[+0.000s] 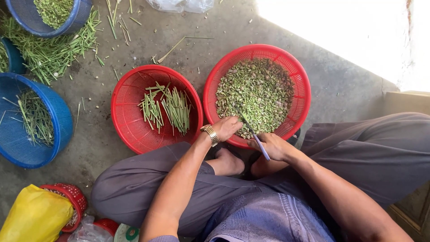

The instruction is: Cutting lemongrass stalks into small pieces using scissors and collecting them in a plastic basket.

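Far to the left of our left hand (227,127) we see a blue basket (60,121) holding loose green stems, set on the concrete floor (94,134). Just left of the same hand stands a red basket (130,116) with a small bundle of cut green stalks (166,107) lying inside. Our left hand, with a gold watch (209,134) at the wrist, rests on the near rim of a second red basket (300,85), its fingers curled down; what they have hold of we cannot tell. This basket, directly ahead of both hands, is filled with chopped green pieces (255,94). Our right hand (274,146) sits just right of the left one, closed around a knife (252,132) with a purple handle, the blade angled up toward the left hand over the basket rim.
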